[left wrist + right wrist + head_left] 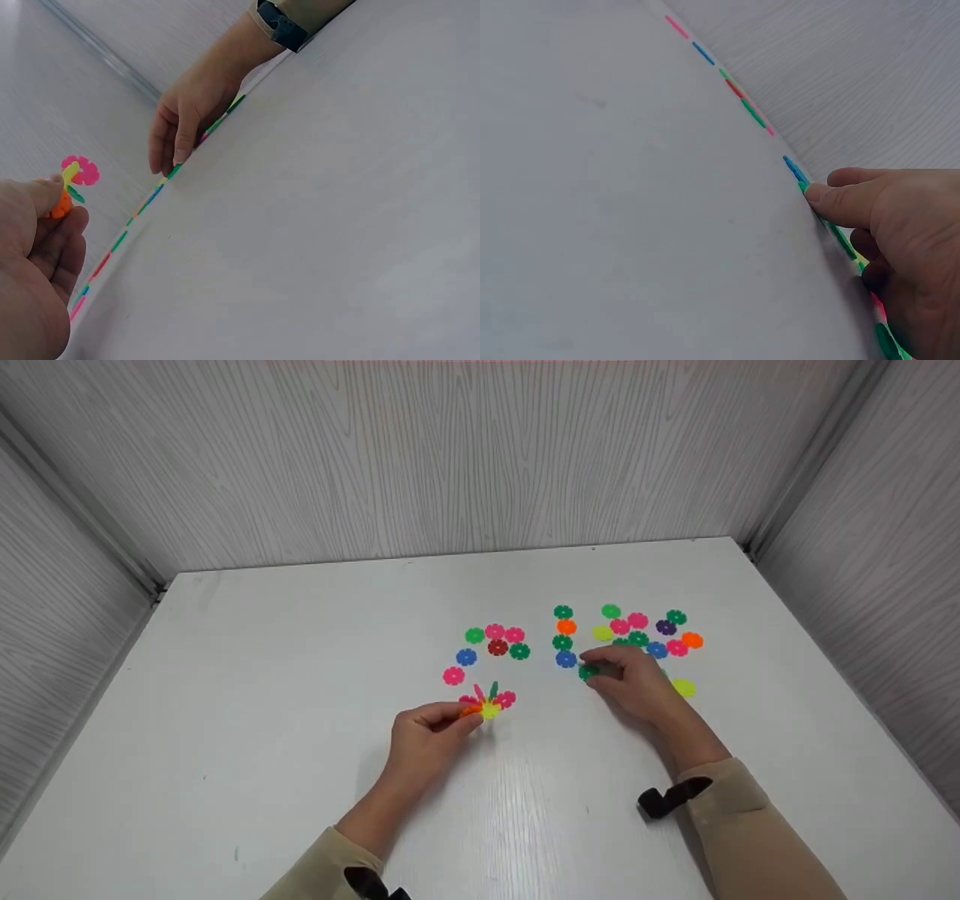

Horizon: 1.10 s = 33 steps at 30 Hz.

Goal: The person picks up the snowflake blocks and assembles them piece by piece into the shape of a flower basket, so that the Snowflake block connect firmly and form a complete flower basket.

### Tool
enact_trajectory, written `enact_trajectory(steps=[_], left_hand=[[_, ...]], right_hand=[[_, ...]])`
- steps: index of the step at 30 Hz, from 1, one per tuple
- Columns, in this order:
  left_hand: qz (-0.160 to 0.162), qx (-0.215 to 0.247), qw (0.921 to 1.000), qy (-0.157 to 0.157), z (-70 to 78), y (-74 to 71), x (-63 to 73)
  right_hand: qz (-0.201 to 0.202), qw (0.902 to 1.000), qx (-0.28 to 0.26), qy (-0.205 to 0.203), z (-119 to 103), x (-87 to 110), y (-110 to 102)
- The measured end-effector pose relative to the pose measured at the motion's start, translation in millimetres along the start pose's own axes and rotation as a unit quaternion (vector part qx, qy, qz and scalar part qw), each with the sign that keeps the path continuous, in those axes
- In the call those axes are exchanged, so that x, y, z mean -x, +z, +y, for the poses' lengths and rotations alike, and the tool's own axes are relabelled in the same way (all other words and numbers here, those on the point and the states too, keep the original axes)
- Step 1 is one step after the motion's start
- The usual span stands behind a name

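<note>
My left hand (429,740) pinches a small cluster of joined flower-shaped plastic discs between thumb and fingers, held above the table. A yellow disc (490,711) sits in its middle, with orange, pink and green discs standing out around it; a pink disc (86,171) shows plainly in the left wrist view. Over to the right, my right hand (636,681) has thumb and forefinger on a green disc (587,672) low at the tabletop. Just beyond that one lies a blue disc (566,659). The right hand hides part of the discs behind it.
Loose discs lie flat on the white table (300,675): a column topped by a green disc (563,612), a mixed group with a purple disc (666,627) at right, and another around a dark red disc (498,647). Wood-grain panels (450,457) border the back and sides.
</note>
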<state>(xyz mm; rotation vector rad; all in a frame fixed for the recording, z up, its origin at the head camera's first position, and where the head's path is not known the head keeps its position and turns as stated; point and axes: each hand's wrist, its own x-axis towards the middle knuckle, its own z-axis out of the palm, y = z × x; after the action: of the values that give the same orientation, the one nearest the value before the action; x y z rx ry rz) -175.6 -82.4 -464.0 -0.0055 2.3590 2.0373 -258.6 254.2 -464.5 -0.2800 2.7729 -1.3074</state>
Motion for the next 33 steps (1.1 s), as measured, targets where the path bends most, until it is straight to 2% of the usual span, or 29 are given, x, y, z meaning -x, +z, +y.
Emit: enact_trajectory(steps=[6, 13, 17, 22, 26, 29, 33], left_hand=[[0.003, 0.006, 1.0, 0.006, -0.7, 0.5, 0.1], [0.004, 0.01, 0.9996, 0.027, -4.1, -0.5, -0.4], [0.004, 0.011, 0.9989, 0.045, -4.5, -0.5, 0.1], [0.01, 0.011, 0.9972, 0.073, -4.9, -0.1, -0.1], [0.013, 0.01, 0.9951, 0.097, -4.3, 0.5, 0.0], [0.006, 0.008, 0.9945, 0.104, -3.7, 0.9, 1.1], [-0.002, 0.007, 0.9943, 0.106, -3.6, 1.2, 2.5]], right_hand=[[0.015, 0.9999, -0.002, -0.004, -4, 1.2, 2], [-0.019, 0.9989, -0.042, 0.006, -27, 5.7, 12], [-0.049, 0.9944, -0.089, -0.029, -48, 10.8, 27], [-0.084, 0.9833, -0.133, -0.091, -72, 20.0, 49], [-0.071, 0.9812, -0.129, -0.124, -80, 25.2, 62], [-0.051, 0.9825, -0.125, -0.129, -81, 27.3, 67], [-0.045, 0.9829, -0.122, -0.13, -82, 28.0, 68]])
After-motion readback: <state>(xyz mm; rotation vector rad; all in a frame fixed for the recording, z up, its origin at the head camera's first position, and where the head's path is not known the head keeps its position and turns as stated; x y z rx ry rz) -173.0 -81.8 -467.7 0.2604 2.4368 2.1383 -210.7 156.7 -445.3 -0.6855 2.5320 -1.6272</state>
